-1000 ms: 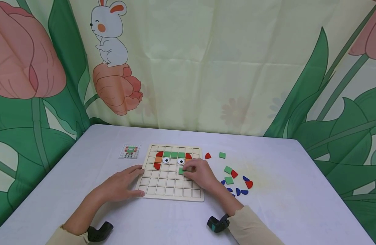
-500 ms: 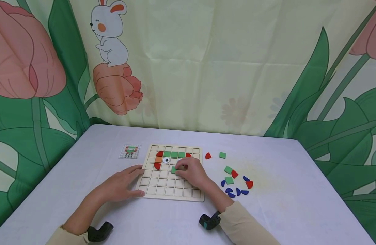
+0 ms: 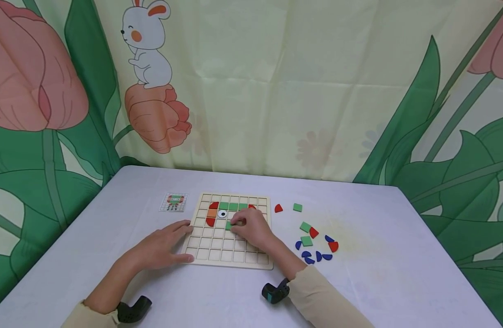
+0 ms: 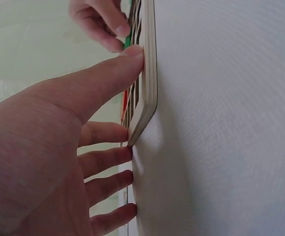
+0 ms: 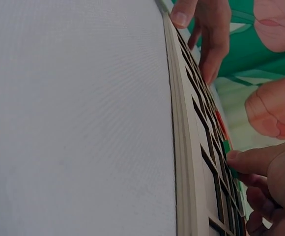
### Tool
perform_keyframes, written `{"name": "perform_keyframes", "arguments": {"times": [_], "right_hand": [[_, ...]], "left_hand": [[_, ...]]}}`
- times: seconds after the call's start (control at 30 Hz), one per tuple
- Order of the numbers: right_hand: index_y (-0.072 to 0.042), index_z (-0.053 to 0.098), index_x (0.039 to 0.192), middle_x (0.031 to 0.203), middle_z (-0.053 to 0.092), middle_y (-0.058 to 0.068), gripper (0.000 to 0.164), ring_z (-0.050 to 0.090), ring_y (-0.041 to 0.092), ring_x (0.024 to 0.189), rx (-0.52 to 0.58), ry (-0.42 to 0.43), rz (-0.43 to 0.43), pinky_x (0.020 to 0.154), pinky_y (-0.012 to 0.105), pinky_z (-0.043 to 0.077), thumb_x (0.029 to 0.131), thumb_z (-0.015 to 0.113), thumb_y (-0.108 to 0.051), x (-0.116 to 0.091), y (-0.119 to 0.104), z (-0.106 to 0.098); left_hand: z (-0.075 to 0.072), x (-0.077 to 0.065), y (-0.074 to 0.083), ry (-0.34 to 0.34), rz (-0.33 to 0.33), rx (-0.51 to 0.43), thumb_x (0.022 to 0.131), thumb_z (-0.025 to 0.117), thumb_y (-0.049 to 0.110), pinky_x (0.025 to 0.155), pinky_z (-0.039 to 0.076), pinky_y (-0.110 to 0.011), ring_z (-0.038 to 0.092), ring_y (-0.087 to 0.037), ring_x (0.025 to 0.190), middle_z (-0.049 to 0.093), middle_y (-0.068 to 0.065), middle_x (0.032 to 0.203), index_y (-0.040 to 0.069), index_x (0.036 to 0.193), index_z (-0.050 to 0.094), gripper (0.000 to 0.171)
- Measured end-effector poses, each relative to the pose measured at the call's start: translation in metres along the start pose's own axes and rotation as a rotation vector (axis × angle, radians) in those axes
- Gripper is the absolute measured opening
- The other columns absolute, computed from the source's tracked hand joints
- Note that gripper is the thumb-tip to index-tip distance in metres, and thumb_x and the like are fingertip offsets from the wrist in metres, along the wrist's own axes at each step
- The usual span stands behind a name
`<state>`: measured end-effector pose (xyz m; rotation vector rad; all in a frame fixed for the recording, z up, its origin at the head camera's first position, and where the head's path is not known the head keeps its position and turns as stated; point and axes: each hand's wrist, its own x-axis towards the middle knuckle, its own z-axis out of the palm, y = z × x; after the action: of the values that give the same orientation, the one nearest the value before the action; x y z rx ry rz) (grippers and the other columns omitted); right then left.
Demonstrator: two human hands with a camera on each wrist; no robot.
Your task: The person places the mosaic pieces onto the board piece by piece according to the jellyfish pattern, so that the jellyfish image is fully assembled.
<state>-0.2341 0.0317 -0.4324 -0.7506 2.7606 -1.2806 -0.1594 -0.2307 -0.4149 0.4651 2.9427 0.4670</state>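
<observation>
My right hand pinches a green square tile between thumb and fingers, low over the middle of the wooden grid board. The right wrist view shows that tile standing slightly proud of the grid at the thumb tip. My left hand rests at the board's left edge, thumb at the near corner and fingers spread along the side. On the board lie a row of green squares, red rounded pieces, an orange square and an eye tile. My right hand hides cells behind it.
A small printed pattern card lies left of the board. To the right are loose green squares, red pieces and several blue half-rounds. A patterned curtain hangs behind the white table.
My right hand has moved left across the board with the green square tile, covering the right eye tile that showed earlier. The left hand has stayed at the board's edge.
</observation>
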Motion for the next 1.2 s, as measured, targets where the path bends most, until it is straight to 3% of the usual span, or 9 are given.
{"name": "perform_keyframes", "arguments": {"times": [0.37,0.73,1.2], "right_hand": [[-0.012,0.076,0.086,0.099,0.071,0.000,0.006,0.056,0.014,0.082,-0.012,-0.012,-0.029,0.071,0.023,0.047,0.081,0.076,-0.008,0.008,-0.006,0.008],[-0.013,0.079,0.090,0.109,0.073,0.002,0.010,0.064,0.018,0.111,-0.032,-0.023,-0.003,0.093,0.035,0.052,0.082,0.076,-0.009,0.020,-0.011,0.013],[-0.010,0.079,0.089,0.103,0.073,0.003,0.009,0.061,0.015,0.090,-0.028,-0.025,-0.060,0.073,0.023,0.049,0.082,0.075,-0.007,0.023,-0.009,0.018]], "left_hand": [[0.000,0.000,-0.001,0.000,-0.009,0.000,0.077,0.073,0.057,0.105,0.037,-0.061,0.038,-0.034,0.140,0.038,-0.010,0.153,0.013,0.141,0.048,0.082],[0.001,0.001,0.001,-0.005,-0.017,-0.006,0.076,0.073,0.058,0.105,0.036,-0.063,0.037,-0.036,0.140,0.038,-0.011,0.153,0.012,0.141,0.048,0.083],[0.001,0.002,-0.001,-0.009,-0.015,-0.003,0.077,0.071,0.060,0.105,0.036,-0.062,0.037,-0.035,0.140,0.038,-0.011,0.153,0.012,0.142,0.047,0.084]]}}
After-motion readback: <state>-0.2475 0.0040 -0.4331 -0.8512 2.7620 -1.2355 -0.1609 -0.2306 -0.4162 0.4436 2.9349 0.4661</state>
